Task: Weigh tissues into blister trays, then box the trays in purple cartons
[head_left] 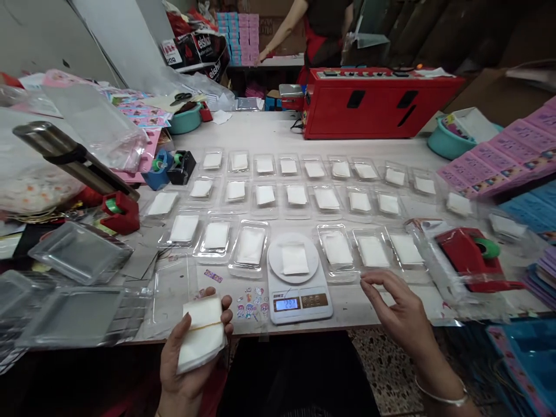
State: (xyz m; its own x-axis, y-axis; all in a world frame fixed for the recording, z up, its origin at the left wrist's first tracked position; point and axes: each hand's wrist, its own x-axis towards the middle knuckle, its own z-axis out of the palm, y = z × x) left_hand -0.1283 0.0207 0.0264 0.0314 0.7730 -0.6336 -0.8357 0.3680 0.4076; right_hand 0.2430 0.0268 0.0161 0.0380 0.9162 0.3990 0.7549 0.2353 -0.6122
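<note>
My left hand (193, 353) is wrapped round a thick stack of white sheets (204, 324), with a tan rubber band across it. Near the table's front edge, my right hand (399, 307) has its thumb and fingertips drawn together, and nothing shows between them. Between the hands stands a white digital scale (299, 304) with a lit display. A small white stack (295, 258) lies on its round pan. The right fingertips are close to the corner of a clear plastic tray (337, 272) that holds white sheets (337, 249).
Several clear trays with white stacks stand in rows behind the scale. Empty clear trays (82, 315) and tape dispensers (119, 213) lie left; another red dispenser (473, 258) sits right. A red machine (377, 107) stands behind, with a co-worker (325, 35) beyond.
</note>
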